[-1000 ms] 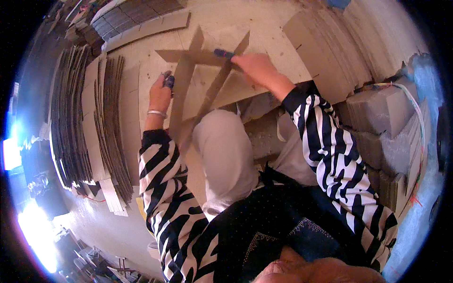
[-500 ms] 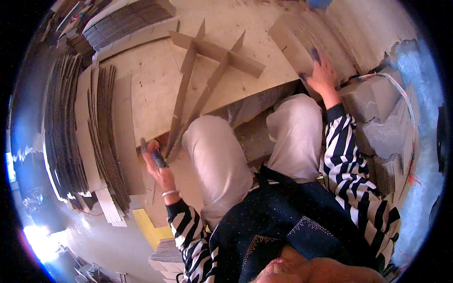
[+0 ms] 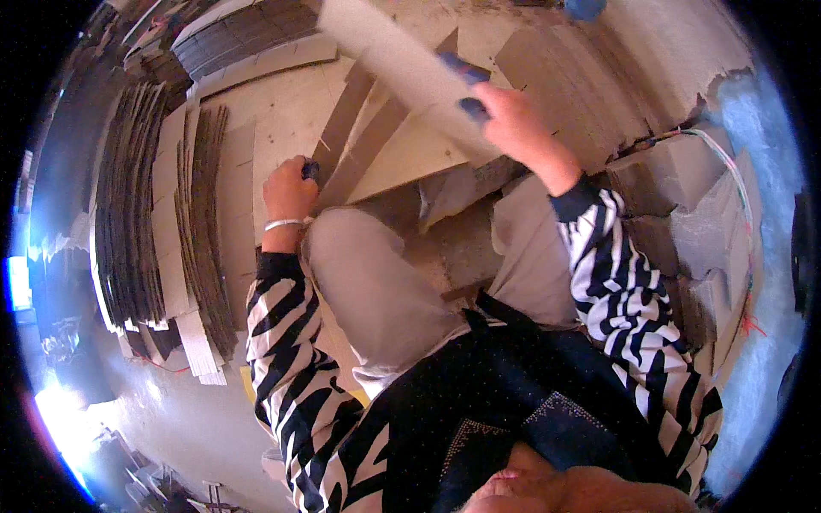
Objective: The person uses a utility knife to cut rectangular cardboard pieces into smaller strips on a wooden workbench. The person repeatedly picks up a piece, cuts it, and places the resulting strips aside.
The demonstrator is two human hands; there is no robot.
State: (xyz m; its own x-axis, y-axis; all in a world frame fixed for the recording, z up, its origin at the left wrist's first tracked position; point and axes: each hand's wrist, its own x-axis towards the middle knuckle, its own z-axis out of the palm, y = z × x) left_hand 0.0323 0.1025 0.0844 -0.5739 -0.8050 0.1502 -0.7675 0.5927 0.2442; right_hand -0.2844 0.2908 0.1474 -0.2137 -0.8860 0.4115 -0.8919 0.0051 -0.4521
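My right hand (image 3: 522, 124) is closed on one end of a flat cardboard strip (image 3: 402, 73), which it lifts at a slant above the wooden board (image 3: 265, 128). Beneath it, two long cardboard strips (image 3: 363, 150) lie side by side, running toward my left knee; the raised strip hides their far ends. My left hand (image 3: 289, 192) is curled closed at the near part of these strips and appears to grip the left one. Dark coverings wrap some fingertips on both hands.
Stacks of cardboard strips (image 3: 128, 205) stand on the left, with another stack (image 3: 248, 38) at the far left. More cardboard (image 3: 564, 85) is piled at the right of the board. Wires (image 3: 727, 158) curve along grey blocks on the right.
My right hand has moved left from the right-hand pile and now holds up a cardboard strip. My left hand has moved farther away along the long strips and closed.
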